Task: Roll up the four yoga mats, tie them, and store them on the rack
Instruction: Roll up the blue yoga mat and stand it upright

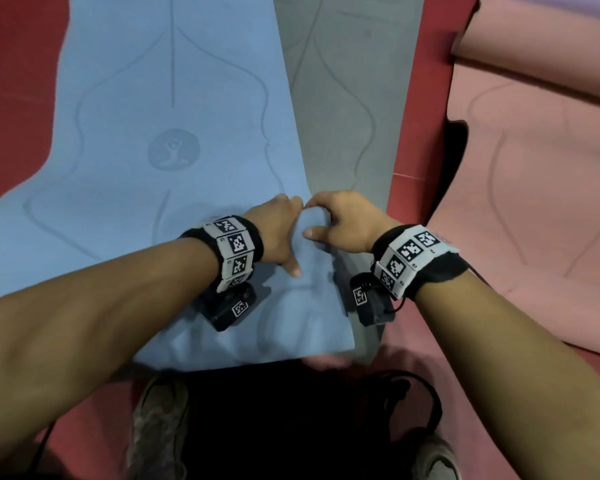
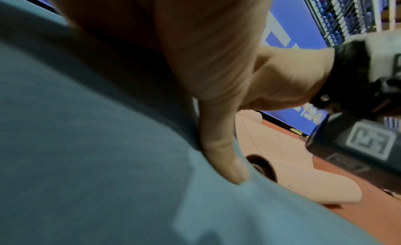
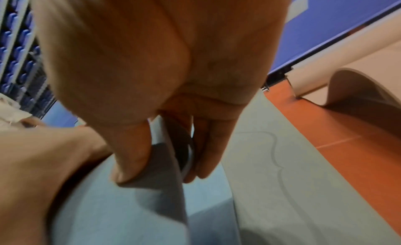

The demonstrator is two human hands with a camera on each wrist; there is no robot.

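A blue yoga mat (image 1: 146, 98) lies unrolled on the red floor, its right side overlapping a grey mat (image 1: 354, 81). Both hands meet at the blue mat's right edge, near its close end, where the edge is lifted into a fold. My left hand (image 1: 284, 230) curls over that raised fold, with its thumb (image 2: 221, 146) pressed into the blue mat (image 2: 86, 146). My right hand (image 1: 340, 220) pinches the lifted edge; the right wrist view shows the blue mat (image 3: 130, 206) between thumb and fingers (image 3: 201, 154), with the grey mat (image 3: 282, 180) below. A pink mat (image 1: 534, 168) lies unrolled to the right.
The pink mat's end (image 3: 358, 87) curls up off the floor. My shoes (image 1: 160, 427) stand at the mats' near end. A blue wall panel (image 2: 288, 26) and shelving with blue items (image 2: 347, 14) stand beyond. Bare red floor (image 1: 18, 64) lies to the left.
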